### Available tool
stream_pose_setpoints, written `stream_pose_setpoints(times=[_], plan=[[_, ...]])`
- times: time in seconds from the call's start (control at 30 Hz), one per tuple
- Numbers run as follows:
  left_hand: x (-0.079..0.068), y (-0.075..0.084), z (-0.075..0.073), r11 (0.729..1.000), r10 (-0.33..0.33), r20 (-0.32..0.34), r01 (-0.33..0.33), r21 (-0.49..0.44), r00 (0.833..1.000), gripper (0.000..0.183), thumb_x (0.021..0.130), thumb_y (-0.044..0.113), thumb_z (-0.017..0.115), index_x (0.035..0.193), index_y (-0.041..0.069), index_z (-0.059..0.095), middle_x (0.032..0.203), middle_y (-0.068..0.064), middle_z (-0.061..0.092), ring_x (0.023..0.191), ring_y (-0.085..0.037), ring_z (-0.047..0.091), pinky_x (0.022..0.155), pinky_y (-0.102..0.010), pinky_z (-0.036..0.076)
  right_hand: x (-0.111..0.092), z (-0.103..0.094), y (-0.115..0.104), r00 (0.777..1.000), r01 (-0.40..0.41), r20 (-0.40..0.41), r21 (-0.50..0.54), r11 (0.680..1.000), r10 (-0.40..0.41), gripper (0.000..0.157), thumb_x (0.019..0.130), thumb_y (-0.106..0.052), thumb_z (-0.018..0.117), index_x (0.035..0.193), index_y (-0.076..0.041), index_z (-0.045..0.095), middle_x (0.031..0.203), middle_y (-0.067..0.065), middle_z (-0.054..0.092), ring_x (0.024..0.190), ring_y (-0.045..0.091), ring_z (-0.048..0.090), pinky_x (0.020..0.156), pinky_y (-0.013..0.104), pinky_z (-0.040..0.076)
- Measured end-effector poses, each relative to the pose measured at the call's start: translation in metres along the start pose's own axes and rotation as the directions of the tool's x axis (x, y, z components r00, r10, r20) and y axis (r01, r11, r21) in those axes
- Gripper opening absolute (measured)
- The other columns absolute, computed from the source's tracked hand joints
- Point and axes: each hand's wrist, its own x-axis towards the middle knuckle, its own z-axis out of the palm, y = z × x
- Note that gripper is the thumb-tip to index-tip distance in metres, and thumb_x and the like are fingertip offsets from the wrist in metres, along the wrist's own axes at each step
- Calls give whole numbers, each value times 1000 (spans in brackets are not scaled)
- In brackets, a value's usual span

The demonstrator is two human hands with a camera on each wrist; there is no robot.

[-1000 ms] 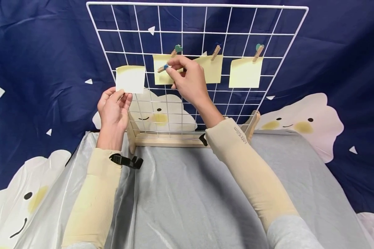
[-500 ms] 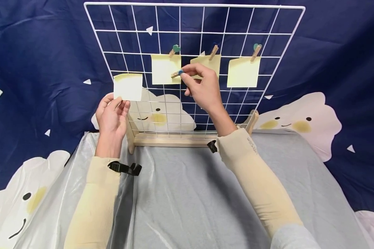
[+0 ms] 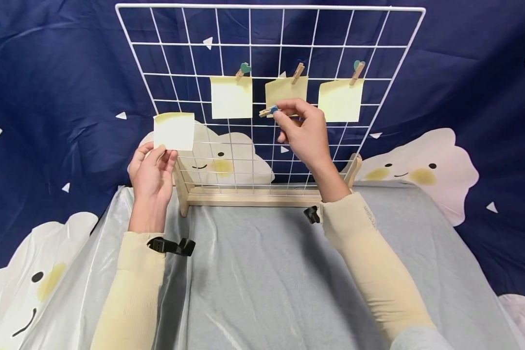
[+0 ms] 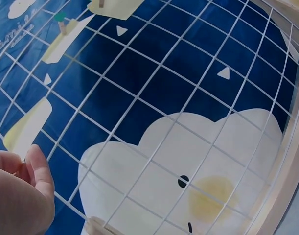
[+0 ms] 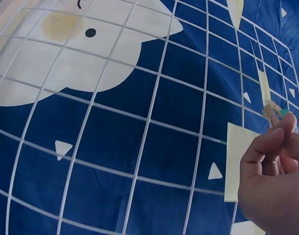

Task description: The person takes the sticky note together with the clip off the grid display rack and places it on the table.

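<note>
My left hand (image 3: 150,175) pinches the lower edge of a pale yellow sticky note (image 3: 174,132), held upright in front of the left side of a white wire grid (image 3: 262,160). Between thumb and fingertips my right hand (image 3: 306,131) pinches a small wooden clothespin (image 3: 268,112) with a blue ornament. That hand overlaps the middle hanging note (image 3: 286,92) in the head view. Three notes hang from the grid by wooden clothespins; the left note (image 3: 232,98) and the right note (image 3: 341,101) carry green-topped ones. In the right wrist view, the held clothespin (image 5: 270,116) shows beyond the thumb.
The grid stands upright in a wooden base (image 3: 253,197) on a grey cloth-covered table (image 3: 253,272). Behind it hangs a dark blue curtain (image 3: 61,58) printed with white clouds and triangles. Black straps sit on both wrists over beige sleeves.
The right hand has moved right and down with the clothespin, from before the left hanging note to the middle one. The left hand has lowered its note slightly away from the upper wires.
</note>
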Motion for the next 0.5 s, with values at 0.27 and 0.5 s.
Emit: stream_pose_setpoints(times=[0.27, 0.5], plan=[[-3, 0, -6, 1000, -17, -11, 17, -21, 1000, 20, 90, -17, 61, 91, 0, 52, 89, -14, 53, 68, -21, 57, 65, -26, 61, -12, -20, 5, 998, -40, -39, 13, 999, 40, 20, 97, -4, 68, 115, 4, 70, 88, 6, 63, 50, 9, 57, 54, 18, 54], [-8, 1, -20, 1000, -6, -33, 6, -9, 999, 17, 91, -16, 62, 93, -1, 54, 93, -15, 53, 70, -21, 56, 65, -26, 60, -26, -36, 16, 994, -74, -84, -17, 997, 72, 20, 96, -5, 70, 114, 4, 70, 89, 5, 65, 49, 8, 58, 52, 18, 54]])
